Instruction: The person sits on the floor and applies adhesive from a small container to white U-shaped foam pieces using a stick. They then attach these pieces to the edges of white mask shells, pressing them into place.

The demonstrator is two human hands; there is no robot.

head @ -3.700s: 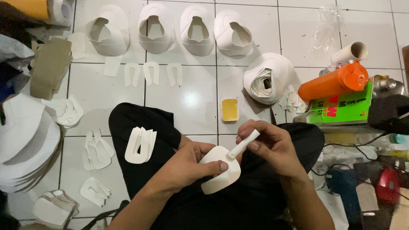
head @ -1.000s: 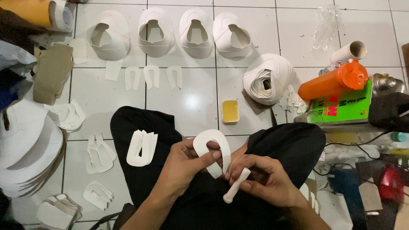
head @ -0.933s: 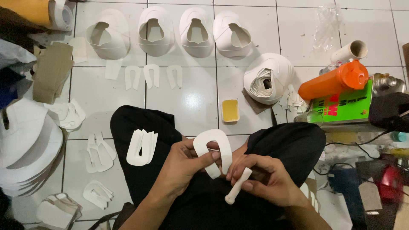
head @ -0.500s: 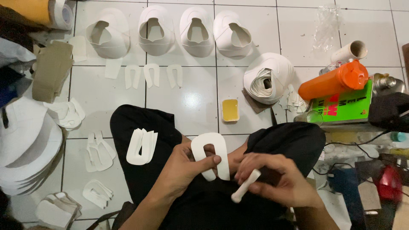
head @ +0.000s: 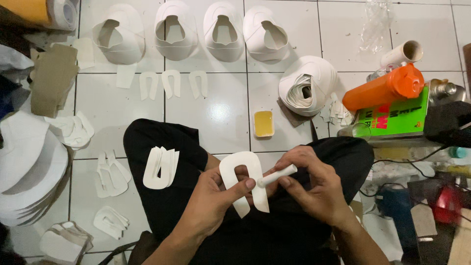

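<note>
Head view showed us seated on a white tiled floor (head: 221, 108), lap in black. Our left hand (head: 211, 201) pinched a white U-shaped piece (head: 243, 181) over the lap; our right hand (head: 314, 186) gripped a white stick (head: 277, 175) touching it. A glue dish (head: 263, 123), orange bottle (head: 382, 88) and shoe uppers (head: 223, 32) lay beyond.

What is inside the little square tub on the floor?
The little square tub holds something yellow and glossy that fills it almost to the rim. It looks like a thick liquid or paste. The yellow stuff covers the bottom of the tub, so that cannot be seen.
</note>
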